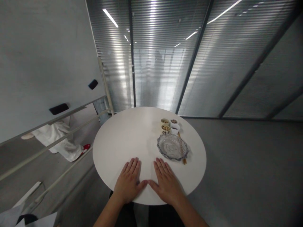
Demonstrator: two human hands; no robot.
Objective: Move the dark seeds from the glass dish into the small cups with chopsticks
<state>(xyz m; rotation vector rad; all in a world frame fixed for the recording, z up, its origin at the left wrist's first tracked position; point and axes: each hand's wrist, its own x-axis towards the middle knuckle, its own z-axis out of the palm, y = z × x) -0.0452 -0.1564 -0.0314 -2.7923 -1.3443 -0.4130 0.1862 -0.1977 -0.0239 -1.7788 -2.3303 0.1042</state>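
My left hand [129,181] and my right hand [167,183] lie flat, palms down, on the near part of a round white table [123,138], fingers stretched out and thumbs nearly touching. Neither hand holds anything. Just beyond my right hand sits a clear glass dish [172,147] with a scalloped rim, and a pair of wooden chopsticks [182,151] lies across its right side. Behind the dish stand several small cups [166,128] with food in them, one of them a white cup [175,127].
A whiteboard [44,63] on a stand leans at the left, with black erasers on it. A white cloth [59,142] and a red object lie on the floor beneath it. Glass walls with blinds [165,56] close off the back. Grey floor lies to the right.
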